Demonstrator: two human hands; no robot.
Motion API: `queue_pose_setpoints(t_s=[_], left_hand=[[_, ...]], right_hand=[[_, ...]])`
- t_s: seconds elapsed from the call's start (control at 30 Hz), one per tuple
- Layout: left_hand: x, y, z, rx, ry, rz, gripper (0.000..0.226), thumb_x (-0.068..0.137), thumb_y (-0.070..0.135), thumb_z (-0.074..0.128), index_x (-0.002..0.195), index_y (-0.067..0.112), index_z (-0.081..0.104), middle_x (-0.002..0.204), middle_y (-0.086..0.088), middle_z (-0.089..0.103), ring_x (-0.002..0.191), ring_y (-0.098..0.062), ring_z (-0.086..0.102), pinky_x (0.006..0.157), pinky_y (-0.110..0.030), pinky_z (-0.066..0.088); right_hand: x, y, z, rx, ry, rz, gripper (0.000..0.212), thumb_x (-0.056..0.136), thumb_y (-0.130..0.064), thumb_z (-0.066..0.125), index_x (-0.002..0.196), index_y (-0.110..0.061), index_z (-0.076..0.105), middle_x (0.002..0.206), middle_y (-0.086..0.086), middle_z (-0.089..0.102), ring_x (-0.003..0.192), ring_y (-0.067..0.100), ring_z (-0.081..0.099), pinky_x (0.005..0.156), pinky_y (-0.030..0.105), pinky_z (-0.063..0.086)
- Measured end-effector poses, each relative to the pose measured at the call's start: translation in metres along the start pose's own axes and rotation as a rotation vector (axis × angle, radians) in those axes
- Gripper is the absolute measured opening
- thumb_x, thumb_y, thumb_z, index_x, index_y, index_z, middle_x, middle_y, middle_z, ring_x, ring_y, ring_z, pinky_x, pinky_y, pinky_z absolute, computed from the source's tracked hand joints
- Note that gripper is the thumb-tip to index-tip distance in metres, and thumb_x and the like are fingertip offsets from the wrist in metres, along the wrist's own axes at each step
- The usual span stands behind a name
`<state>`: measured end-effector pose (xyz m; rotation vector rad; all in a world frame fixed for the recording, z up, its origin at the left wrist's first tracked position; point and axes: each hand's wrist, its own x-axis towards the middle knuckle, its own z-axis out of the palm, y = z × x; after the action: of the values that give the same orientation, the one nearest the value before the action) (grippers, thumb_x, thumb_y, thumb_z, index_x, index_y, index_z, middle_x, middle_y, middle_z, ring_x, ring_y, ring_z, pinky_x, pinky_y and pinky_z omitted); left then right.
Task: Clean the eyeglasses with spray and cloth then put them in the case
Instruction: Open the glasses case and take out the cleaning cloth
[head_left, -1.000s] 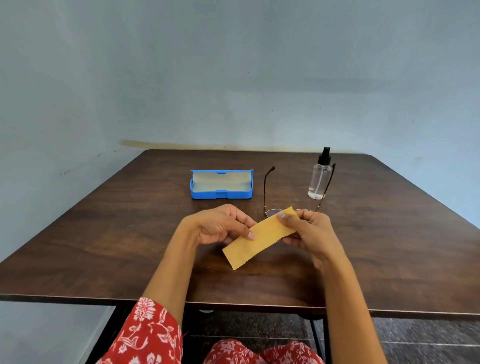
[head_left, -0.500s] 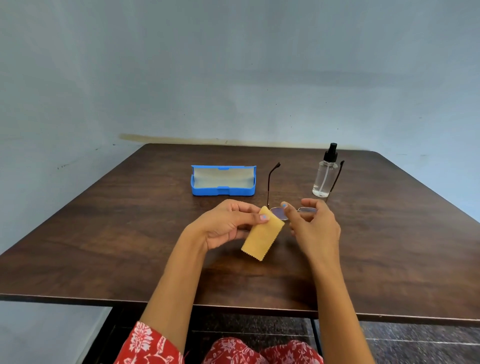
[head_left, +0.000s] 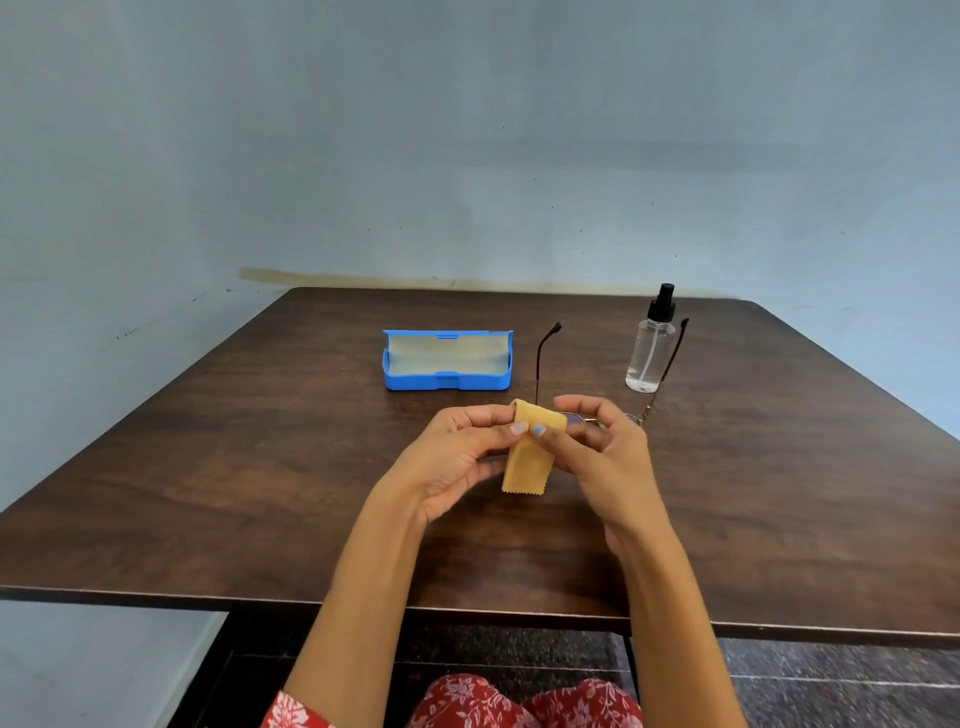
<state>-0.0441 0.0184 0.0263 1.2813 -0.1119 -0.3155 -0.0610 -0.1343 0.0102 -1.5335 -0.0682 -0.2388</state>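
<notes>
Together, two hands (head_left: 535, 452) pinch one cloth (head_left: 531, 457) over one eyeglasses (head_left: 670, 364).

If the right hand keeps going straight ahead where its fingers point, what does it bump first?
Probably the yellow cloth draped over the eyeglasses the right hand holds, then the left hand close beside it; depth is unclear.
</notes>
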Motion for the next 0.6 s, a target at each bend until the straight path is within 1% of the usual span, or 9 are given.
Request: queue_pose_setpoints(t_s=[0.07,0.13,0.2,0.23,0.3,0.37,0.43,0.53,0.6], left_hand=[[-0.0009,-0.0012,-0.0001,0.031,0.016,0.014,0.025,0.084,0.002,0.059,0.107,0.005,0.065,0.108,-0.014,0.068,0.101,-0.023,0.065,0.077,-0.03,0.057],[-0.0014,-0.0011,-0.0011,0.096,0.046,0.026,0.023,0.083,0.005,0.063,0.105,0.008,0.067,0.104,-0.012,0.07,0.098,-0.021,0.067,0.077,-0.029,0.057],[-0.0018,-0.0006,-0.0026,0.175,0.094,0.038,0.018,0.079,0.011,0.068,0.097,0.015,0.071,0.094,-0.006,0.072,0.09,-0.015,0.068,0.073,-0.026,0.056],[-0.0018,-0.0009,-0.0033,0.215,0.126,0.054,0.016,0.077,0.014,0.071,0.092,0.018,0.072,0.09,-0.002,0.072,0.089,-0.013,0.067,0.074,-0.025,0.055],[-0.0016,-0.0029,-0.0045,0.277,0.185,0.126,0.015,0.073,0.017,0.076,0.087,0.021,0.073,0.09,0.0,0.072,0.091,-0.012,0.065,0.081,-0.028,0.053],[-0.0025,-0.005,-0.0044,0.269,0.21,0.217,0.019,0.07,0.014,0.077,0.088,0.018,0.073,0.1,-0.001,0.07,0.099,-0.013,0.064,0.088,-0.031,0.051],[-0.0042,-0.0056,-0.0043,0.213,0.181,0.284,0.023,0.067,0.011,0.076,0.09,0.013,0.073,0.108,-0.001,0.069,0.104,-0.013,0.062,0.088,-0.031,0.051],[-0.0061,-0.0051,-0.003,0.167,0.119,0.325,0.037,0.06,0.018,0.076,0.095,0.009,0.071,0.1,-0.005,0.072,0.097,-0.015,0.066,0.079,-0.025,0.054],[-0.0059,-0.0048,-0.0021,0.16,0.131,0.321,0.041,0.057,0.019,0.076,0.096,0.009,0.07,0.098,-0.008,0.072,0.096,-0.019,0.067,0.08,-0.029,0.055]], right_hand=[[-0.0004,-0.0006,-0.0002,0.009,-0.019,-0.042,0.029,0.077,-0.008,0.074,0.098,-0.023,0.061,0.073,-0.003,0.072,0.076,0.01,0.069,0.063,0.023,0.056],[-0.0003,-0.0014,0.0001,0.023,-0.035,-0.075,0.028,0.077,-0.005,0.074,0.096,-0.022,0.064,0.077,-0.002,0.071,0.075,0.007,0.069,0.059,0.018,0.053],[0.0005,-0.0024,0.0007,0.038,-0.041,-0.098,0.025,0.077,-0.005,0.073,0.094,-0.022,0.066,0.08,-0.002,0.071,0.075,0.006,0.068,0.06,0.018,0.053],[0.001,-0.0031,0.0007,0.045,-0.043,-0.107,0.024,0.076,-0.005,0.073,0.092,-0.022,0.067,0.08,-0.002,0.071,0.075,0.006,0.067,0.062,0.018,0.053],[0.0015,-0.004,0.0004,0.072,-0.053,-0.119,0.023,0.076,-0.005,0.073,0.091,-0.022,0.068,0.08,0.001,0.072,0.074,0.007,0.067,0.063,0.018,0.053],[0.0012,-0.0049,0.0,0.108,-0.064,-0.126,0.023,0.075,-0.005,0.074,0.092,-0.019,0.068,0.077,0.001,0.073,0.072,0.006,0.067,0.062,0.016,0.052],[0.0007,-0.0056,0.0008,0.128,-0.068,-0.137,0.022,0.075,-0.006,0.074,0.093,-0.017,0.069,0.076,-0.001,0.074,0.071,0.006,0.068,0.061,0.014,0.05],[-0.0005,-0.0072,0.0031,0.158,-0.061,-0.15,0.022,0.072,-0.01,0.075,0.092,-0.018,0.07,0.079,0.0,0.075,0.075,0.008,0.069,0.062,0.014,0.05],[-0.0009,-0.0083,0.0041,0.166,-0.052,-0.159,0.025,0.068,-0.016,0.075,0.093,-0.018,0.07,0.081,0.0,0.075,0.078,0.009,0.07,0.065,0.014,0.051]])
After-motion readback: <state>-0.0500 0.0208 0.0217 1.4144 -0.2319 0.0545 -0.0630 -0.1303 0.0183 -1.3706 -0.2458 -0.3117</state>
